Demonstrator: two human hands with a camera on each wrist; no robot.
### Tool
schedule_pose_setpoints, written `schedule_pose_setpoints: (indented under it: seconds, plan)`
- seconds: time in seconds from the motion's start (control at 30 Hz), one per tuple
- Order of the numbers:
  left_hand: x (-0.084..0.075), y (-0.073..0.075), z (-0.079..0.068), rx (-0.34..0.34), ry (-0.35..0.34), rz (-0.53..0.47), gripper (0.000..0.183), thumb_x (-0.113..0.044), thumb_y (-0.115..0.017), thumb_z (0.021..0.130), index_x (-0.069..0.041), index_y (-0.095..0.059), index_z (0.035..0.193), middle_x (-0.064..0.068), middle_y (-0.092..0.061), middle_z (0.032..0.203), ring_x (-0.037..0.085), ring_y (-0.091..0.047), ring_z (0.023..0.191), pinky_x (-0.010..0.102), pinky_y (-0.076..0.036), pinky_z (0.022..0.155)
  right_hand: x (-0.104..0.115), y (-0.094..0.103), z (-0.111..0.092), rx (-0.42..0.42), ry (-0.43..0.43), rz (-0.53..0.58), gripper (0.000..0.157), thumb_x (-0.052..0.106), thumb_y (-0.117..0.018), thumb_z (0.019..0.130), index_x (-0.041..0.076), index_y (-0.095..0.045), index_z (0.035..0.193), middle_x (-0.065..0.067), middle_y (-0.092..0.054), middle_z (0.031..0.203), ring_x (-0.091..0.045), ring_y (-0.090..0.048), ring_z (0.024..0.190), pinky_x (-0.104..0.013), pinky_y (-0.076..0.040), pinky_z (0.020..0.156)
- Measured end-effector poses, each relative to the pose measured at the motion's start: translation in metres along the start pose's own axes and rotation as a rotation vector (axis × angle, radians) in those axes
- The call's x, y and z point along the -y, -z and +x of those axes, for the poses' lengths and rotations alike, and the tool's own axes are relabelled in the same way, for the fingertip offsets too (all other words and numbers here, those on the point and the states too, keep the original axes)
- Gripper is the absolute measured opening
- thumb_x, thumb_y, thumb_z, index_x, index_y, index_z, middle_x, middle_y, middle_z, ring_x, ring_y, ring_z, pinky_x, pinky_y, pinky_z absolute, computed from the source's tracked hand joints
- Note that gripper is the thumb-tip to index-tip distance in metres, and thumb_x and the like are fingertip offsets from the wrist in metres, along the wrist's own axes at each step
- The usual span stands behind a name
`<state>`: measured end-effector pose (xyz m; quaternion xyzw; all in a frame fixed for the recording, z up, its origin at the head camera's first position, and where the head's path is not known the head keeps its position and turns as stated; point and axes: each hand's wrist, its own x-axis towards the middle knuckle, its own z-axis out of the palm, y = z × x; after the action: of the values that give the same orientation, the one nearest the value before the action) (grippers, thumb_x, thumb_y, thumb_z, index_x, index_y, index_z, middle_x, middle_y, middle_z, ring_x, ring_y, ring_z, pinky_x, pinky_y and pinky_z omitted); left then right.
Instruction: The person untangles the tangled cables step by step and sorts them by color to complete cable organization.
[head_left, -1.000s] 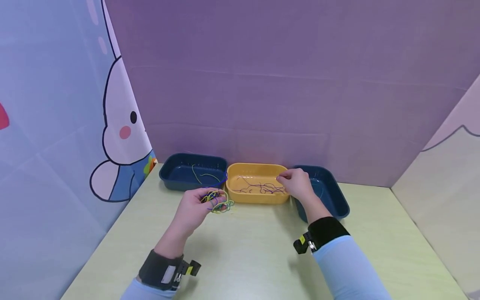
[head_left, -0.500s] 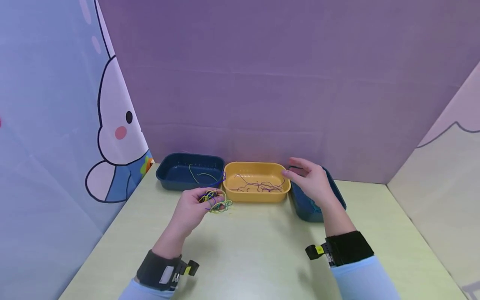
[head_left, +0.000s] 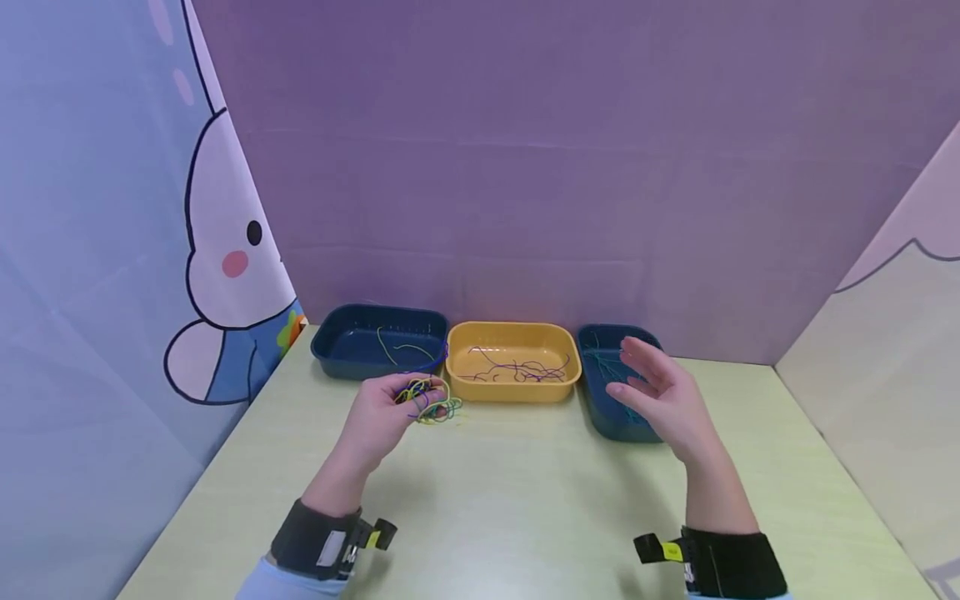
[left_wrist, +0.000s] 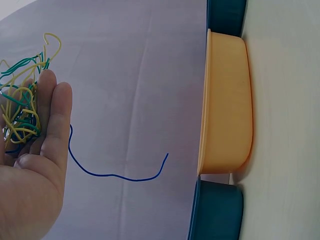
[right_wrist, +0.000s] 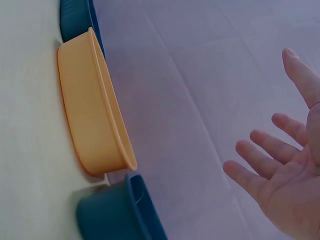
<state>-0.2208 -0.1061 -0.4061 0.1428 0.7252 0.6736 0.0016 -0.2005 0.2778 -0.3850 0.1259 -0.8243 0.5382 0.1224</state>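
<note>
My left hand (head_left: 386, 417) holds a tangle of thin wires (head_left: 435, 404), coloured yellow, green and blue, in front of the left dark blue bin. In the left wrist view the wires (left_wrist: 22, 107) bunch in the curled fingers, and a single blue wire (left_wrist: 112, 175) trails out beyond them. My right hand (head_left: 671, 404) is raised with spread fingers and holds nothing, above the near right part of the right dark blue bin (head_left: 600, 412). Blue-purple wires (head_left: 525, 371) lie in the yellow bin (head_left: 517, 393). Green wires (head_left: 603, 362) lie in the right bin.
The left dark blue bin (head_left: 352, 367) has a few yellow wires (head_left: 386, 346) in it. All the bins stand in a row at the back of the pale table (head_left: 487, 500), against a purple backdrop (head_left: 480, 183). Printed cloth (head_left: 90, 333) hangs at the left.
My right hand has moved from the yellow bin's right end rightward and toward me, and its pinched fingers have spread. My left hand stays nearly in place with the wires.
</note>
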Motion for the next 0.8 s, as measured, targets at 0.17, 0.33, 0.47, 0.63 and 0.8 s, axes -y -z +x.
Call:
schedule_pose_setpoints:
  seconds: [0.17,0.33,0.47,0.63,0.8]
  plan:
    - [0.001,-0.003,0.001,-0.01,0.025,0.024,0.017,-0.012,-0.068,0.089,-0.006,-0.071,0.105,0.011,-0.067,0.102,0.02,-0.065,0.088,0.034,-0.054,0.083,-0.017,0.0,-0.016,-0.012,0.014,0.102,0.065,0.013,-0.072,0.086,0.013,-0.041,0.143,-0.006,-0.044,0.142,-0.025,-0.04,0.127,-0.022,-0.043,0.094]
    - [0.003,-0.005,0.002,-0.011,0.032,0.039,0.018,-0.012,-0.068,0.089,-0.006,-0.071,0.107,0.01,-0.068,0.102,0.02,-0.065,0.088,0.034,-0.054,0.083,-0.026,-0.002,-0.023,-0.02,0.016,0.162,0.063,0.009,-0.072,0.086,0.008,-0.042,0.142,-0.012,-0.046,0.14,-0.029,-0.042,0.125,-0.024,-0.047,0.089]
    - [0.006,-0.008,0.005,-0.006,0.019,0.045,0.02,-0.013,-0.07,0.088,-0.006,-0.071,0.106,0.009,-0.068,0.101,0.02,-0.066,0.087,0.033,-0.054,0.082,-0.027,-0.004,-0.022,-0.03,0.009,0.162,0.059,0.012,-0.072,0.086,0.009,-0.046,0.139,-0.01,-0.049,0.137,-0.026,-0.045,0.123,-0.024,-0.048,0.088]
    - [0.008,-0.011,0.006,-0.004,0.008,0.085,0.022,-0.017,-0.072,0.086,-0.006,-0.071,0.106,0.007,-0.069,0.1,0.019,-0.065,0.088,0.033,-0.054,0.081,-0.024,-0.009,-0.021,-0.022,-0.015,0.169,0.055,0.015,-0.072,0.087,0.008,-0.049,0.136,-0.01,-0.053,0.133,-0.024,-0.047,0.121,-0.023,-0.048,0.088]
    - [0.009,-0.014,0.005,-0.005,-0.01,0.09,0.022,-0.021,-0.075,0.085,-0.01,-0.073,0.103,0.004,-0.07,0.099,0.018,-0.065,0.087,0.033,-0.055,0.079,-0.018,-0.021,-0.021,-0.014,-0.014,0.177,0.053,0.018,-0.073,0.086,0.009,-0.052,0.134,-0.009,-0.055,0.131,-0.022,-0.051,0.118,-0.024,-0.048,0.087]
